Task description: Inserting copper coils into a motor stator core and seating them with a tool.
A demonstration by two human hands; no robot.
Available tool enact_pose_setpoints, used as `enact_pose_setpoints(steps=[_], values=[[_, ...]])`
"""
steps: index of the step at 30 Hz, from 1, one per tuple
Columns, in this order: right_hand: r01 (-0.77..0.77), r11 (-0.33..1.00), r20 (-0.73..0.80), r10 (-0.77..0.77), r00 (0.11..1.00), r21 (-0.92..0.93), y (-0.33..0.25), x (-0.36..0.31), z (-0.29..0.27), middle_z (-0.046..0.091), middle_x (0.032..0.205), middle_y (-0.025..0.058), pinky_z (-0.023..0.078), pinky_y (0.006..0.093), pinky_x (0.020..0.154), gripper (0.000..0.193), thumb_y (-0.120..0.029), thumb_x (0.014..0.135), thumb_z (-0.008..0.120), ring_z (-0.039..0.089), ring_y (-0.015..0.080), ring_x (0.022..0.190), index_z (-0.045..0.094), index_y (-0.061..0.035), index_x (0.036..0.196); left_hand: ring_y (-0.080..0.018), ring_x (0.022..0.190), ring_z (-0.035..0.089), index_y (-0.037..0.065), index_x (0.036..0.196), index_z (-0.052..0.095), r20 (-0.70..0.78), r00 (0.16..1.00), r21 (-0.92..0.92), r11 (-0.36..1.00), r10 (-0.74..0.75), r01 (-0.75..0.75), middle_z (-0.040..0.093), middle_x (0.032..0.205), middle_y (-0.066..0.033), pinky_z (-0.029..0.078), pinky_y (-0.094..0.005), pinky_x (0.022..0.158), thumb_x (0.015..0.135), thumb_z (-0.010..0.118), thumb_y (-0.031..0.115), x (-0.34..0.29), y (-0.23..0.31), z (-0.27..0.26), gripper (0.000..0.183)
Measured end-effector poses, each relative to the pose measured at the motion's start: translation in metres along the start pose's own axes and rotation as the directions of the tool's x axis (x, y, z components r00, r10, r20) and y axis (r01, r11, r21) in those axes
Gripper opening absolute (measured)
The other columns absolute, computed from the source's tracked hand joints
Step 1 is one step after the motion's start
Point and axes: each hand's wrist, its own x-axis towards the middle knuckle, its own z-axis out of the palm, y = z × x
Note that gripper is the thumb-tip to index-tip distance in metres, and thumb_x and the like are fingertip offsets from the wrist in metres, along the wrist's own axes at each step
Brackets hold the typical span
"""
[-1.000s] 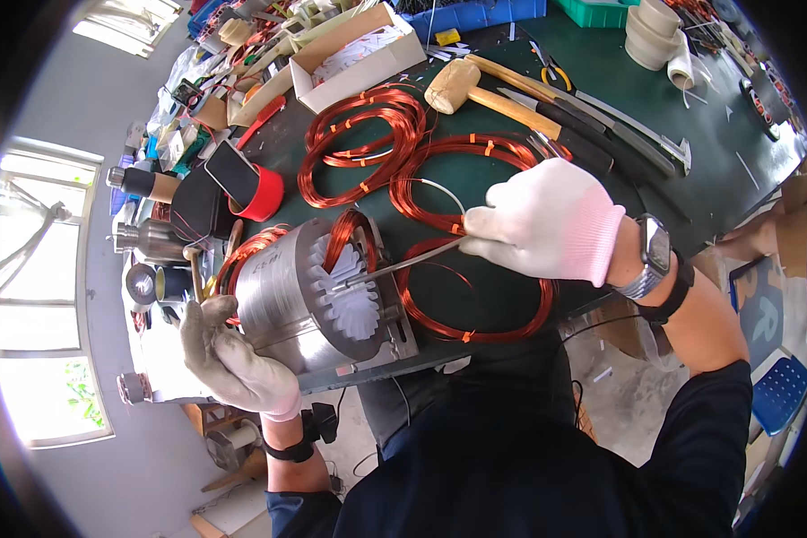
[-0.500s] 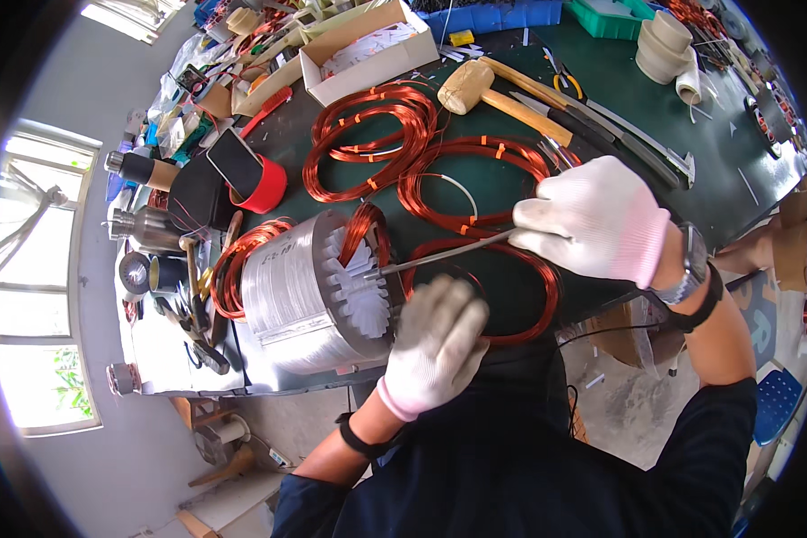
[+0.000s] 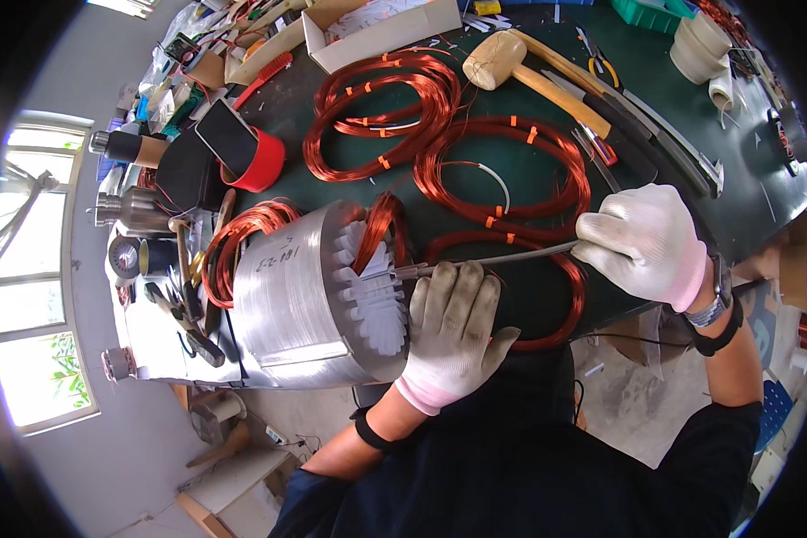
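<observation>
A silver motor stator (image 3: 287,296) lies on its side on the bench, white slot liners (image 3: 372,309) lining its open end. A copper coil (image 3: 381,233) loops out of its upper slots. My right hand (image 3: 646,247), in a white glove, is closed on one end of a thin grey rod (image 3: 529,255). The rod's other end reaches the slots at the stator's face. Below it, my gloved left hand (image 3: 453,332) is stretched flat beside that face, fingertips at the rod; whether they press on it I cannot tell.
Taped copper wire coils (image 3: 377,117) lie behind my hands, another coil (image 3: 242,242) beyond the stator. A wooden mallet (image 3: 495,61), pliers (image 3: 605,67) and calipers (image 3: 704,166) lie at the back right. A phone (image 3: 227,134) leans in a red holder (image 3: 264,161).
My left hand has turned from a blurred, curled pose to flat with outstretched fingers by the rod. The right hand, still holding the rod, sits further right and lower in view.
</observation>
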Motion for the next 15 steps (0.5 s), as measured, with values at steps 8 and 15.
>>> enact_pose_setpoints(steps=[8,15], values=[[0.015,1.000,0.035,-0.015,0.999,-0.001,-0.007,0.011,-0.002,0.053,0.062,0.0071,0.044,0.0403,0.050,0.020,-0.018,0.077,0.084,0.060,0.0300,0.056,0.065,-0.0111,0.080,-0.0507,0.132,0.046,-0.005,0.129,0.058,-0.065,0.998,-0.118,0.993,0.024,-0.032,0.050,0.140,-0.0265,0.038,-0.0617,0.108,0.068,0.086,0.030,0.003,-0.005,-0.002,0.076],[0.026,1.000,0.056,-0.026,0.998,0.000,-0.013,0.009,-0.001,0.052,0.062,0.0103,0.044,0.0415,0.052,0.018,-0.014,0.079,0.080,0.059,0.0318,0.057,0.064,-0.0073,0.077,-0.0468,0.136,0.046,-0.004,0.133,0.058,-0.111,0.994,-0.181,0.982,0.025,-0.045,0.050,0.143,-0.0239,0.042,-0.0576,0.108,0.062,0.089,0.025,0.000,-0.005,-0.006,0.082]])
